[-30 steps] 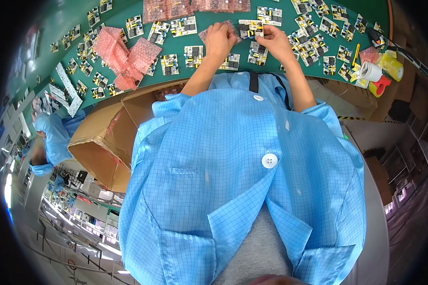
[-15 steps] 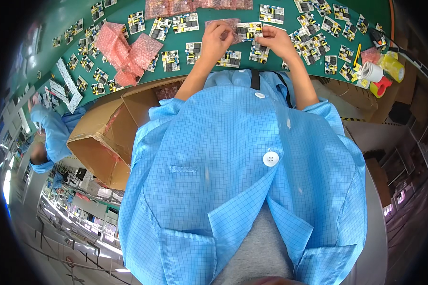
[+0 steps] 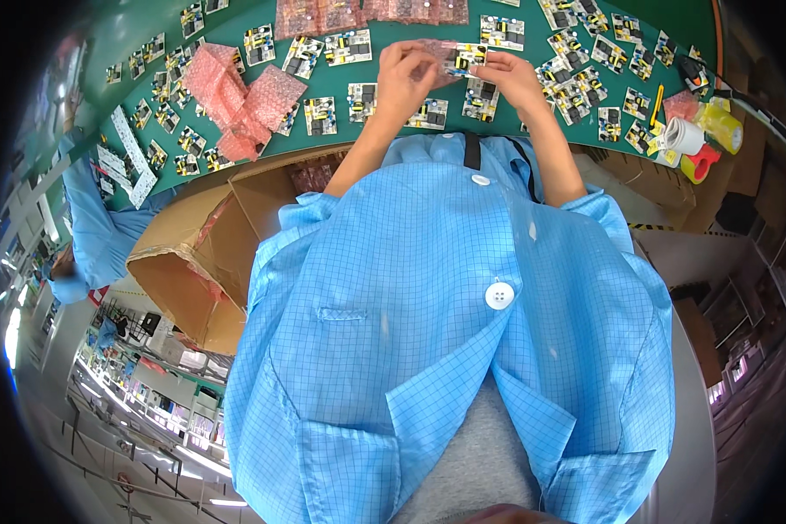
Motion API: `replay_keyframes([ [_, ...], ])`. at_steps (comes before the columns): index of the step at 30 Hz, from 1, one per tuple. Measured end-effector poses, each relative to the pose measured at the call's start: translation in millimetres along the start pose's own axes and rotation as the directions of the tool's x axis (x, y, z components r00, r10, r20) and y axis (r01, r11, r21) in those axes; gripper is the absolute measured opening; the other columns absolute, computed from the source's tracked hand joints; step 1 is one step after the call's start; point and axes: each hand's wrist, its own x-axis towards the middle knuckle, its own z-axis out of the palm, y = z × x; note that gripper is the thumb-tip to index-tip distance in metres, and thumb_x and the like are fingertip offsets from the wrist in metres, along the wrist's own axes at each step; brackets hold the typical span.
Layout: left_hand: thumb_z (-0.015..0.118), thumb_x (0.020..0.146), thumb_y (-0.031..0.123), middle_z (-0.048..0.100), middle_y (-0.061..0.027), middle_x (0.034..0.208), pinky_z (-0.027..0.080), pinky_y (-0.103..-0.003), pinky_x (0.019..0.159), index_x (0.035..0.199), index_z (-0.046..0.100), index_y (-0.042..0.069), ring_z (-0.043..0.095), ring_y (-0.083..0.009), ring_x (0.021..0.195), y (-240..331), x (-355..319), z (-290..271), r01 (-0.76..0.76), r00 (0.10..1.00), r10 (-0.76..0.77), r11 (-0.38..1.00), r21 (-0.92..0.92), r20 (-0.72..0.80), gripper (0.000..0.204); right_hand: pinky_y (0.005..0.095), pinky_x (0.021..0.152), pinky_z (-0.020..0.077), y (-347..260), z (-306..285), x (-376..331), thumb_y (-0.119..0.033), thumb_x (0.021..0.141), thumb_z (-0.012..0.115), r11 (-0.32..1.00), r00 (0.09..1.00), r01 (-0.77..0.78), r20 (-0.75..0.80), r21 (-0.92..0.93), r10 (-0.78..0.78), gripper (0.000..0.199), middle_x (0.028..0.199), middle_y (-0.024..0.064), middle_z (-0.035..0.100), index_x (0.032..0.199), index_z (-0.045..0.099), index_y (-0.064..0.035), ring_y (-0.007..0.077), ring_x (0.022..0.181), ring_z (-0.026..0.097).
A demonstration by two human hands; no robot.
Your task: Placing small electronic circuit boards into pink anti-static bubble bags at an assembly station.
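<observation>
Over the green table, my left hand (image 3: 405, 80) is closed on a pink bubble-wrap bag (image 3: 441, 54), gripping it near its edge. My right hand (image 3: 515, 80) pinches the right end of a circuit board (image 3: 472, 59) with yellow, black and white parts. The board's left part lies within the bag's mouth, and its right part is outside. Just below the right fingers, another circuit board (image 3: 480, 99) lies on the table. One more board (image 3: 430, 113) sits to the right of my left wrist, and a further one (image 3: 361, 98) is left of it.
Loose pink bubble-wrap bags (image 3: 244, 96) lie on the green table (image 3: 341, 73) at left, among several boards. Wrapped boards (image 3: 323, 16) line the back. Tape rolls (image 3: 683, 135) and a yellow cutter (image 3: 657, 102) are at right. A cardboard box (image 3: 192, 262) stands below; a co-worker (image 3: 96, 218) is far left.
The circuit board has gone leftward into the bubble-wrap bag, so less of it shows. My left hand has shifted slightly right. The co-worker's arm now reaches up toward the table.
</observation>
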Motion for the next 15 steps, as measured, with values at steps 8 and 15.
replay_keyframes([
  [8, 0.074, 0.073, 0.014, 0.058, -0.0087, 0.114, 0.035, -0.042, 0.096, 0.085, 0.072, 0.014, 0.048, -0.0304, 0.111, 2, 0, -8, -0.019, 1.0, 0.021, 0.998, 0.06, -0.02, 0.012, 0.0262, 0.077, 0.0501, 6, 7, -2, -0.017, 0.073, 0.081, 0.993, 0.992, 0.105, 0.078, -0.046, -0.101, 0.054, 0.1, 0.0082, 0.068, 0.119, 0.059, 0.0016, 0.0144, 0.089, 0.063],
  [15, 0.074, 0.072, 0.017, 0.056, -0.0081, 0.121, 0.031, -0.046, 0.099, 0.082, 0.072, 0.018, 0.04, -0.0335, 0.118, 13, -1, -15, -0.003, 1.0, 0.004, 0.995, 0.098, -0.012, 0.011, 0.0308, 0.078, 0.0515, 0, 20, -11, -0.019, 0.068, 0.084, 0.997, 0.997, 0.071, -0.019, 0.038, -0.07, 0.076, 0.103, 0.016, 0.067, 0.129, 0.042, 0.0007, 0.02, 0.092, 0.065],
])
